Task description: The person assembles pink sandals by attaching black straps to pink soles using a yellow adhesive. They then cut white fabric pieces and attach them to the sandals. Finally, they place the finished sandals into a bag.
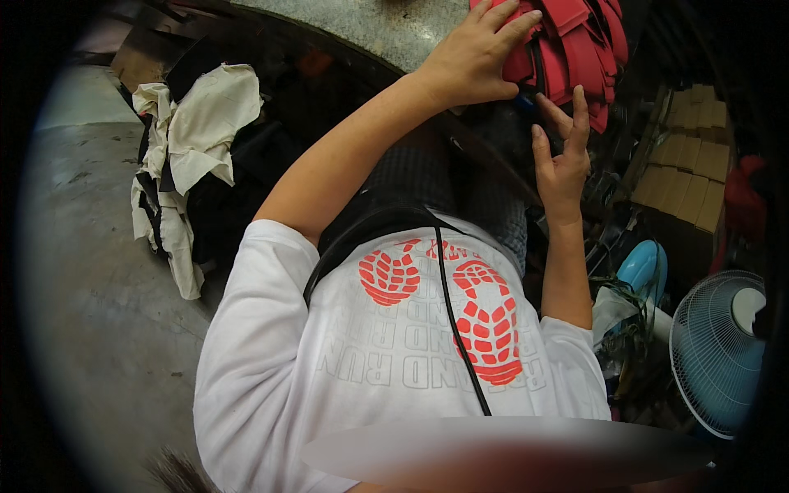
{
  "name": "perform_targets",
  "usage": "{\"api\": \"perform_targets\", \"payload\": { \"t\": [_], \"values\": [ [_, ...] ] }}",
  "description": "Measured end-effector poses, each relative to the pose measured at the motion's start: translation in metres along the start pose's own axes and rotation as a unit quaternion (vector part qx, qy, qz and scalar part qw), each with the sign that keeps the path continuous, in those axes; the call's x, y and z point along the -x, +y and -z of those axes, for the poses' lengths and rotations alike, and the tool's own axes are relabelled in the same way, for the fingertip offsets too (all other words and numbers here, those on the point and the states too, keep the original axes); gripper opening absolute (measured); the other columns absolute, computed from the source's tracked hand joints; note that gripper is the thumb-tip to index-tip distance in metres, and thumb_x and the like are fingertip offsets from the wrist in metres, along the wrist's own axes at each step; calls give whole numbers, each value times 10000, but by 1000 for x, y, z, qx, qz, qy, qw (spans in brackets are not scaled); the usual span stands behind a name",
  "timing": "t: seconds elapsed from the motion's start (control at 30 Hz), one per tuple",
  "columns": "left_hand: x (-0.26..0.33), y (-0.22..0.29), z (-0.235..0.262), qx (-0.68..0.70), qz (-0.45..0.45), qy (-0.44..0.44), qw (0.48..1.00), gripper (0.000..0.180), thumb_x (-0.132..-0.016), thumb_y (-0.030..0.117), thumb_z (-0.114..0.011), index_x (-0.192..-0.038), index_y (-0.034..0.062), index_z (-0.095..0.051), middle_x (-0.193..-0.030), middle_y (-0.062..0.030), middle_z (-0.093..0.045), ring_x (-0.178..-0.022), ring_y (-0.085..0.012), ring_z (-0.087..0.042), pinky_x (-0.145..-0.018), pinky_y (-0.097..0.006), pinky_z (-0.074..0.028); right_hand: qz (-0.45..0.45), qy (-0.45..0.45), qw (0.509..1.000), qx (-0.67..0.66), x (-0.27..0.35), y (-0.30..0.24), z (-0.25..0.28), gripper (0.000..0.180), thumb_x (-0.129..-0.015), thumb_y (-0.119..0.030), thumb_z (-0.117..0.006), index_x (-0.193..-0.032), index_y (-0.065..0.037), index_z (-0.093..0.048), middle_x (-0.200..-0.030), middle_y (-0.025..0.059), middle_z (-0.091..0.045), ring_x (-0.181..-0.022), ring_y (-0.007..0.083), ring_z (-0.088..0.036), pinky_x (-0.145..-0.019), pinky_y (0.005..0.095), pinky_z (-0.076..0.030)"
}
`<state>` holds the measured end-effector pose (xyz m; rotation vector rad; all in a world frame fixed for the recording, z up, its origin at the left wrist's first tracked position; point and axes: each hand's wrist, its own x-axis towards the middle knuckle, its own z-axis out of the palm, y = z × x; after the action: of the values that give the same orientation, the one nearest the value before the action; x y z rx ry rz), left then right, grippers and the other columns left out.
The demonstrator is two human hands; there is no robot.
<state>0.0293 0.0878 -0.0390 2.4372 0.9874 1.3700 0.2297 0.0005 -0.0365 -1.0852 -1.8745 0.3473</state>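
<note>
Left hand (477,57) flat on red straps (575,45).

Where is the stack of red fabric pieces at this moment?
In the head view, the stack of red fabric pieces lies top right on the speckled table, under the left hand, above the right hand.

Left hand (477,57) stretched forward, palm down, fingers spread — right hand (561,160) raised upright, fingers open and slightly curled.

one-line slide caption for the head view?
Left hand pressing a stack of red pieces on a speckled table, right hand open beside it.
</note>
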Motion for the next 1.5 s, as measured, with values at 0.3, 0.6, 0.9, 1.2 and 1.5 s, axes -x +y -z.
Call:
{"api": "perform_targets", "payload": {
  "t": [0.3,0.6,0.9,1.2,1.5],
  "values": [
    [6,-5,-1,23,44,87,995,1043,-619,202,-864,-1517,66,-352,-1404,-274,-483,-1318,-464,-462,-1136,-477,-396,138,-65,953,262,-30,15,-15,1000,-673,-69,-834,-1558,-123,-372,-1027,8,-726,-955,256,-583,-866,391,-460],
    [9,9,10,-97,36,67,992,1018,-742,549,-798,-1535,79,-364,-1554,-212,-363,-1459,-430,-301,-1211,-527,-237,137,-87,976,148,1,-4,-6,1000,-731,-48,-815,-1570,-16,-270,-897,38,-677,-873,260,-612,-883,429,-441],
    [16,-16,24,25,127,191,973,304,-818,113,-677,-1113,56,-630,-1029,-150,-629,-971,-341,-608,-867,-426,-503,191,-128,934,274,-45,21,-9,1163,-742,-136,-835,-1615,-59,-71,-1336,92,-634,-1291,327,-495,-1097,540,-323],
    [23,-7,21,-79,131,133,979,293,-827,152,-708,-1090,34,-656,-1043,-137,-659,-977,-321,-631,-858,-415,-518,186,-140,929,287,-69,27,-3,1150,-650,-190,-891,-1599,-119,-246,-1342,56,-633,-1268,299,-529,-1086,574,-342],
    [82,9,71,-361,191,-93,908,614,-993,515,-514,-1430,84,-534,-1498,-112,-514,-1436,-280,-419,-1184,-470,-297,223,-117,919,305,-49,22,19,1061,-736,-100,-826,-1606,-137,-220,-1335,13,-650,-1308,265,-533,-1182,599,-235]
  ]
}}
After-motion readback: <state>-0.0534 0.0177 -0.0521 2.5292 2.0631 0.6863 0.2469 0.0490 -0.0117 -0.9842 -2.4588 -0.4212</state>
